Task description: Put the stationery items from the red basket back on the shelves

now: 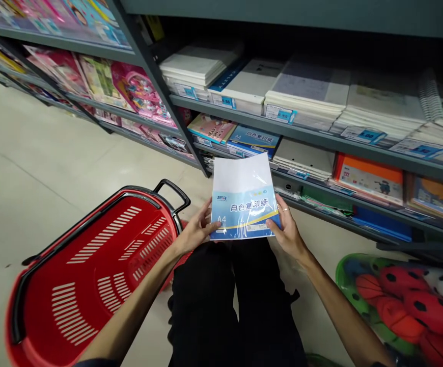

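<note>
Both my hands hold a shrink-wrapped pack of A4 copy paper (242, 199), white above with a blue band and Chinese lettering below. My left hand (195, 230) grips its lower left corner, fingers curled behind it. On the lower right edge my right hand (287, 230) pinches the pack; a ring shows on one finger. The pack is upright in front of me, above my dark-trousered knees.
A red shopping basket (53, 316) with a black handle stands empty at my left on the pale floor. Grey shelves (321, 136) with stacked paper, notebooks and price tags run ahead. A green bin of red and white balls (405, 300) sits at lower right.
</note>
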Action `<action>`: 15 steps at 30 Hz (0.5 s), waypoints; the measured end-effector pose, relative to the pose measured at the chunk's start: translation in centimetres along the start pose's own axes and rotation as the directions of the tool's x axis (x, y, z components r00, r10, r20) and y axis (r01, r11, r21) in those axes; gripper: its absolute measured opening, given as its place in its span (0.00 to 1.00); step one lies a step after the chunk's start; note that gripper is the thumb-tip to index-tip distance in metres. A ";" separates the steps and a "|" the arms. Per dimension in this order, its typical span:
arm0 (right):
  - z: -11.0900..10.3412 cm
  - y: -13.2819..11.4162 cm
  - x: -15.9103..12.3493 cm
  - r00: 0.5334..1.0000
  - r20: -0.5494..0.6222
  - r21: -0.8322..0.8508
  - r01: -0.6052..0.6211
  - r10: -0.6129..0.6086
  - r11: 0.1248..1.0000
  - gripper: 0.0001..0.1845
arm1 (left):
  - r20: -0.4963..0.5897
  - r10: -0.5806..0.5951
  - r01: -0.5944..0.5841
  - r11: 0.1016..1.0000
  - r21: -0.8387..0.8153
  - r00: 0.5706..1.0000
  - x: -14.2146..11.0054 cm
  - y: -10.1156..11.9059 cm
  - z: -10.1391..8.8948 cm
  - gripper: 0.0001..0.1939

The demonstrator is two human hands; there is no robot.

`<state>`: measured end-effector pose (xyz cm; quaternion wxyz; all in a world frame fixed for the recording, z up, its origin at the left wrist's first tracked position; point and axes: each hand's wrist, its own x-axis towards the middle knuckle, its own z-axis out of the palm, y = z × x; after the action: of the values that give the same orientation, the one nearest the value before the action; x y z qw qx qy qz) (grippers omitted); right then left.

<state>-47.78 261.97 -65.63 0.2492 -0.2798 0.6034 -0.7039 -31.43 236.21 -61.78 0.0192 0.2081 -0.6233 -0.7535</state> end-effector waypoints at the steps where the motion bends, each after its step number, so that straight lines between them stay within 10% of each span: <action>1: 0.0 -0.4 0.6 1.000 -0.002 0.004 0.010 -0.010 1.000 0.49 | -0.011 0.042 -0.042 0.999 -0.006 0.999 0.8 0.6 -0.2 0.54; 9: 0.1 0.1 11.7 0.969 -0.123 -0.214 0.186 -0.216 0.959 0.54 | -0.088 0.349 -0.328 0.925 0.192 0.933 15.9 3.5 -3.9 0.50; 15: -3.9 1.3 22.3 0.960 -0.187 -0.647 0.041 -0.211 0.762 0.51 | -0.002 0.533 -0.495 0.787 0.367 0.846 31.0 5.4 -6.0 0.39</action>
<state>-66.53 249.15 -65.33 0.0140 -0.2975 0.8117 -0.5025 -58.92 220.54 -66.46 0.2189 0.0698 -0.7790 -0.5834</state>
